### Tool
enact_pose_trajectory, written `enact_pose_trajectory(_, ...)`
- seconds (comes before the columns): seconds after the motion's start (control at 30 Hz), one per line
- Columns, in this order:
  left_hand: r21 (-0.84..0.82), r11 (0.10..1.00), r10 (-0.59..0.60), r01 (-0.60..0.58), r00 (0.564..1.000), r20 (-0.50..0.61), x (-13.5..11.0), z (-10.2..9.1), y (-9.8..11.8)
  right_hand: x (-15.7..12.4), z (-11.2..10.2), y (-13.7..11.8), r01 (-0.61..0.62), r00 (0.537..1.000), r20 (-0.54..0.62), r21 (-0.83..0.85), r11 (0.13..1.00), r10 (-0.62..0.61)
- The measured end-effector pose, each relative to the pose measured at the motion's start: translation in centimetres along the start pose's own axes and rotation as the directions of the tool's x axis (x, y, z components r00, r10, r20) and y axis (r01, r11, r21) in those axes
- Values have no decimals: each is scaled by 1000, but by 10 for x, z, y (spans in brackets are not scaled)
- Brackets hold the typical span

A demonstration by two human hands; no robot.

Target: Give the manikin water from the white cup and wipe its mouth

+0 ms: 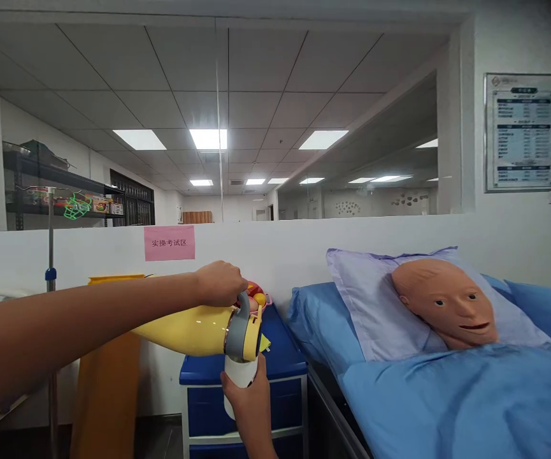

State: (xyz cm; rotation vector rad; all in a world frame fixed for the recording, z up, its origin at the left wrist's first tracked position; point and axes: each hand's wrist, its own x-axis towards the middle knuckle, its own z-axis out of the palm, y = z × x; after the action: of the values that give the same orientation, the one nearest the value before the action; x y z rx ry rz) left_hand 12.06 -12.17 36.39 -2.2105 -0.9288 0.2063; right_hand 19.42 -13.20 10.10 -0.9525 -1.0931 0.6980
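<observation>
Reaching in from the left, my left hand (220,282) is closed around the grey handle of a yellow thermos jug (192,328). The jug lies tipped nearly on its side, its spout end pointing right and down. Below that end, my right hand (252,396) grips a white cup (241,375), with thumb and fingers around its wall. The cup's mouth sits right under the jug's spout. Whether liquid is flowing I cannot make out. Part of the cup is hidden behind my right hand.
A blue drawer cabinet (279,366) stands behind the cup, with a basket of colourful items (258,294) on top. To the right, a manikin head (442,303) rests on a pillow (351,287) on a blue bed (466,405). A drip stand (50,248) rises at the left.
</observation>
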Motion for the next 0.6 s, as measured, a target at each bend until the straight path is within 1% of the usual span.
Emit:
enact_pose_trajectory(0.1,9,1000,8,-8,1000,-9,2,-5,-1,-2,4,4,43,999,-31,32,999,-42)
enact_pose_trajectory(0.2,17,1000,7,-6,999,-36,2,-9,-5,-3,6,8,54,998,8,69,996,-55)
enact_pose_trajectory(0.27,17,1000,7,-6,999,-48,1,-11,-7,-3,6,8,51,999,13,84,995,-53)
enact_pose_trajectory(0.4,16,1000,1,0,998,-56,-4,-13,-9,-4,3,-3,35,999,-37,85,996,-32)
enact_pose_trajectory(0.53,26,999,-21,22,999,-41,-10,-15,-11,-5,1,-17,17,999,-36,76,997,-14)
enact_pose_trajectory(0.6,27,999,-29,30,999,-34,-13,-15,-12,-5,2,-20,13,1000,-14,80,997,-12)
